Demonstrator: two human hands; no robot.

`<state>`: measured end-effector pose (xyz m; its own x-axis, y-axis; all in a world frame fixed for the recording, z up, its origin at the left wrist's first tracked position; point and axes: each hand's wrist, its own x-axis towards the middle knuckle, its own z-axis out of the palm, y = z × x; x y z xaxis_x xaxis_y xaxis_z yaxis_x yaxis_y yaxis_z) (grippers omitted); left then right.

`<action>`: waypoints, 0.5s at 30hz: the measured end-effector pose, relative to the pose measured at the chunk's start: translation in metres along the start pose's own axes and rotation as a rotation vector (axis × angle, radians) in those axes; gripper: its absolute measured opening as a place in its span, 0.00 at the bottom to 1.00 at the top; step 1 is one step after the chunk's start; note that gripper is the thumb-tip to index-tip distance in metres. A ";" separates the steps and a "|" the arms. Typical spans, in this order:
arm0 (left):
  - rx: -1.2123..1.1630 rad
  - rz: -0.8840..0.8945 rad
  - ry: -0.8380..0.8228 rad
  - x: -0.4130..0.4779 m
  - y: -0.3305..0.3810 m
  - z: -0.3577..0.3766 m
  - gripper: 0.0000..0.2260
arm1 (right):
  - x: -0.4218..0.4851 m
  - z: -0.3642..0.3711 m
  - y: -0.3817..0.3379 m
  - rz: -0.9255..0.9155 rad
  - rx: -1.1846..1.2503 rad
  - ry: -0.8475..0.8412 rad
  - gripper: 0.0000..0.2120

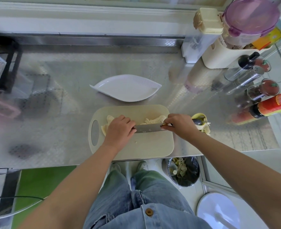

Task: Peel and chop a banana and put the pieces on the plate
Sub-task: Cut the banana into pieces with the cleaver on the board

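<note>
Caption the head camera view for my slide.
Right hand grips a steel knife, left hand at its tip, over banana pieces on a beige cutting board.

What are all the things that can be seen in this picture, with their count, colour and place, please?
counter: one, steel, under the board
cutting board: one, beige, near edge of counter
banana pieces: a few, pale, on board beyond knife
knife: one, grey blade, across the board
plate: one, white, beyond board, nothing on it
banana peel: one heap, yellow, right of board
bin: one, black liner, on floor, scraps inside
sauce bottle: one, red label, far right
container: one, purple lid, top right
left hand: one, at blade's left end
right hand: one, grips knife at its handle end
</note>
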<state>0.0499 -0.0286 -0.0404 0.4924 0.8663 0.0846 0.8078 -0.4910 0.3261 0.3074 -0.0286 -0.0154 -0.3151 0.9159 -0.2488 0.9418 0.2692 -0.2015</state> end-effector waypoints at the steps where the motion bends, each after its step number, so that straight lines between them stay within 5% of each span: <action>1: 0.001 -0.004 0.007 0.002 0.000 -0.001 0.06 | 0.003 0.000 0.001 0.006 0.002 -0.004 0.16; 10: 0.023 -0.079 0.073 0.021 -0.003 -0.001 0.08 | 0.027 -0.003 0.012 0.012 0.018 -0.007 0.16; 15: 0.070 -0.236 -0.048 0.011 -0.004 0.006 0.32 | 0.027 -0.002 0.014 -0.029 0.068 -0.014 0.14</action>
<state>0.0544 -0.0179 -0.0461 0.3010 0.9531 -0.0316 0.9219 -0.2823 0.2654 0.3127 0.0003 -0.0231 -0.3446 0.9036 -0.2546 0.9220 0.2747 -0.2730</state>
